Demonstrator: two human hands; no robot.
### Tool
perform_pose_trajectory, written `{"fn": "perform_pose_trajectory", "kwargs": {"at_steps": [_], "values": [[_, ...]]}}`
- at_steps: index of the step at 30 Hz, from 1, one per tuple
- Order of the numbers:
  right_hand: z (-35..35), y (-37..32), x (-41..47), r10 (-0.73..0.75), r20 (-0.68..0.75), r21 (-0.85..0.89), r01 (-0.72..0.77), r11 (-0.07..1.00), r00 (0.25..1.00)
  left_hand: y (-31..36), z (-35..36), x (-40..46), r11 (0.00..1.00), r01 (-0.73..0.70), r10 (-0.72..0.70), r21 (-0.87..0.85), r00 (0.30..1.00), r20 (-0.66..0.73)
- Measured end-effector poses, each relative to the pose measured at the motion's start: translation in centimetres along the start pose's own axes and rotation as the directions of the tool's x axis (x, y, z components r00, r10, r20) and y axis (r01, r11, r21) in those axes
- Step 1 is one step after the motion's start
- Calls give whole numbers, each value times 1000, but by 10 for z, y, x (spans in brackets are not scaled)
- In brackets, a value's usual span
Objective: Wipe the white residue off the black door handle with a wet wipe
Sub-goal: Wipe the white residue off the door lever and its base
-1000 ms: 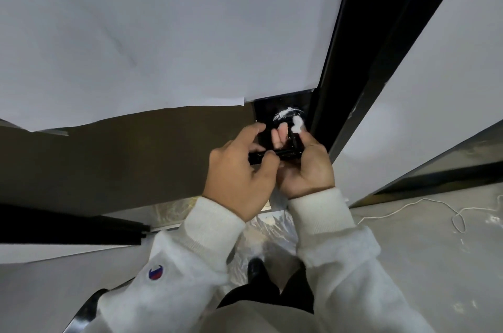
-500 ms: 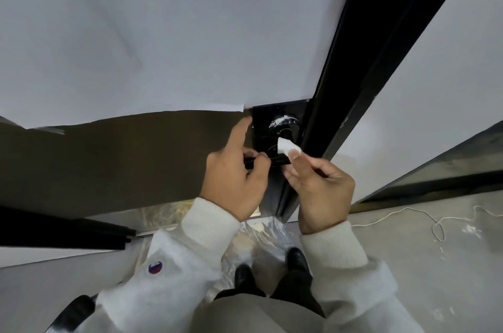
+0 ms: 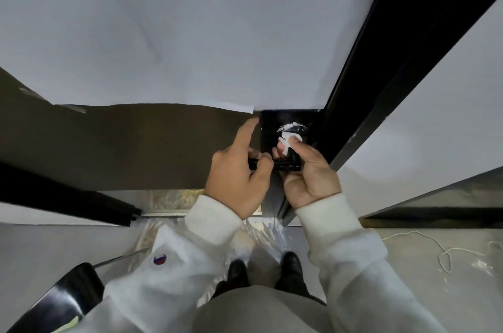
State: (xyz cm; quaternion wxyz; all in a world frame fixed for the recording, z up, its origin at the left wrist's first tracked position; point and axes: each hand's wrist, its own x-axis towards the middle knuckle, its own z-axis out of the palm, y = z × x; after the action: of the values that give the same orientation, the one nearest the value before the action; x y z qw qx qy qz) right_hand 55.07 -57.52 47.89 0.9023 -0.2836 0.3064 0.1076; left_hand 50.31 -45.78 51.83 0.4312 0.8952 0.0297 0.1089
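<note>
Since the last frame, right hand (image 3: 307, 169) has gone from the lever's end up to the knob, wipe (image 3: 289, 142) pressed on it. Nearest me: left hand (image 3: 239, 169) curls round the handle (image 3: 283, 165), index finger out along the door (image 3: 136, 142), I judge to steady it. Right hand wraps the handle's corner, pinching the wipe. Beyond, residue (image 3: 290, 126) streaks the knob above the wipe.

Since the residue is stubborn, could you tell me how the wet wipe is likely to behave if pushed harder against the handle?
The wet wipe looks soft, bunched under the right hand, so it would probably squash. Being wet, it may slide on the glossy black door handle.
</note>
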Motion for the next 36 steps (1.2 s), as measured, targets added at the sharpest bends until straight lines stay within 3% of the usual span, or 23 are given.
{"fn": "perform_pose_trajectory", "kwargs": {"at_steps": [3,6,10,13,16,19,23,26,28,30,36], "values": [[1,2,-7,-251,-148,-201,219,955,957,2,2,-1,999,11,-10,45,1000,-11],[-6,0,-27,-479,-71,-491,387,781,875,2,4,-2,997,7,-5,74,1000,-27],[-26,-14,-45,-636,219,-742,550,384,740,0,10,-2,988,-44,53,147,997,-52],[-29,-21,-45,-713,428,-747,661,66,556,0,16,-2,935,-165,205,314,974,-99],[-18,-16,-45,-644,660,-683,666,-299,388,6,27,5,938,-275,304,213,946,-117],[-5,-12,-36,-514,734,-662,637,-396,444,6,36,18,964,-246,261,99,947,-186],[1,-15,-28,-416,765,-626,415,-660,492,-3,40,31,945,-276,303,177,942,-148],[6,-16,-31,-402,765,-603,340,-722,503,-9,42,38,913,-316,348,257,933,-91],[11,-15,-30,-363,786,-558,322,-765,500,-10,43,37,937,-276,304,216,947,-108],[12,-16,-28,-357,791,-551,323,-770,497,-12,46,32,954,-253,273,163,955,-116],[-5,-13,-24,-412,695,-667,312,-677,590,-10,57,18,852,-378,425,361,903,-57]]}}
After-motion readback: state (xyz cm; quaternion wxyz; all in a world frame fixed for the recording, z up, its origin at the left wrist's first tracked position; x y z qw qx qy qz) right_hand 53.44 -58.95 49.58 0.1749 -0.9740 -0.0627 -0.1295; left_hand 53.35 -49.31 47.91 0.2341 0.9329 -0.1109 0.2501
